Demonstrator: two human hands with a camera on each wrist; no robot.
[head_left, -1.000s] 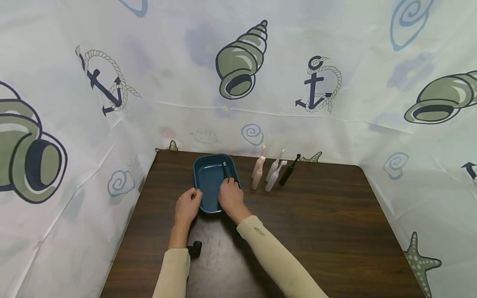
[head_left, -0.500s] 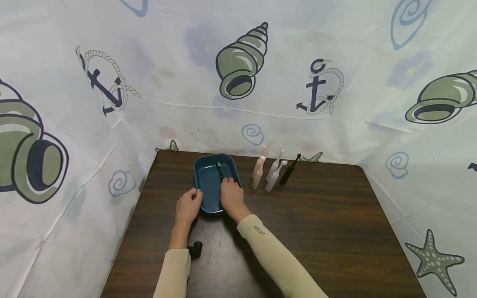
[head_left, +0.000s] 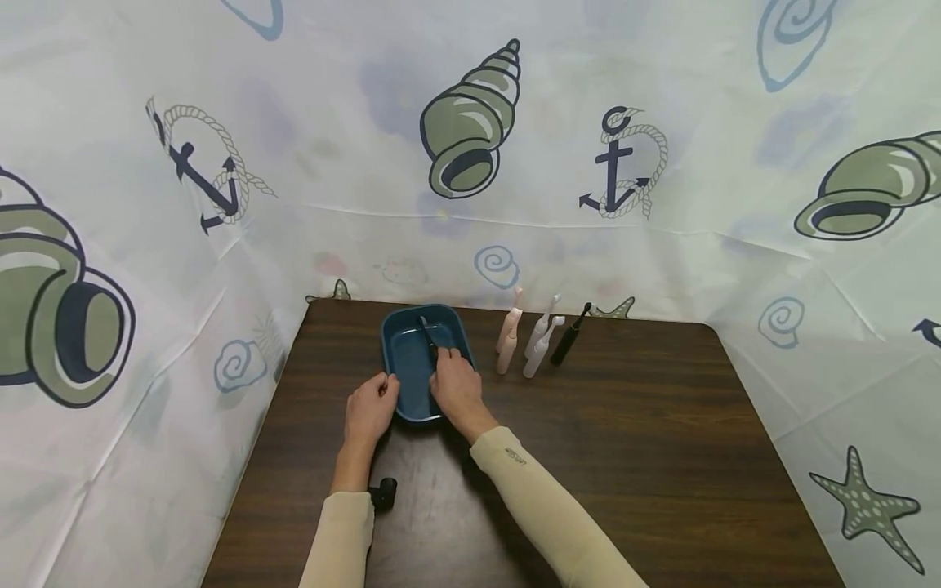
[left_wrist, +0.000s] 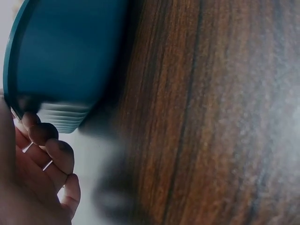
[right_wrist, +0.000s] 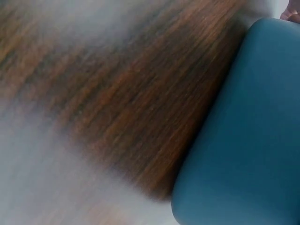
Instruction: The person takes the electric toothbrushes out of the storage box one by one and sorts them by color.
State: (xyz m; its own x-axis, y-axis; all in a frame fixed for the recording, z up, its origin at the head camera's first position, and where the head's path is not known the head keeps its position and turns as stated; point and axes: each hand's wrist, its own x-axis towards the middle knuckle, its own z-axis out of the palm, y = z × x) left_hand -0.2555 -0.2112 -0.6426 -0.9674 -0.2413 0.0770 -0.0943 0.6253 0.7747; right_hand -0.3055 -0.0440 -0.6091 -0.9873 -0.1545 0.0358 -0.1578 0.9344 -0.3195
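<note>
A dark blue rectangular basin (head_left: 409,359) stands on the table's left half. At its near left side my left hand (head_left: 369,407) pinches the rim, and the left wrist view shows those fingertips (left_wrist: 41,133) curled at the edge. My right hand (head_left: 457,388) reaches over the basin and grips a dark toothbrush (head_left: 428,332). Its slim head points to the far left over the basin's floor, while the palm hides most of the handle. The right wrist view shows only the basin's outer wall (right_wrist: 243,136), with the right hand out of sight.
Right of the basin stand two pink toothbrushes (head_left: 507,341), two white toothbrushes (head_left: 539,347) and a black toothbrush (head_left: 568,339), all upright. The brown wooden table (head_left: 625,457) ends at a printed curtain (head_left: 353,147) behind and at both sides.
The toothbrush in my right hand has swung, its head moving left across the basin. The left hand keeps its place at the rim, and the basin has stayed put.
</note>
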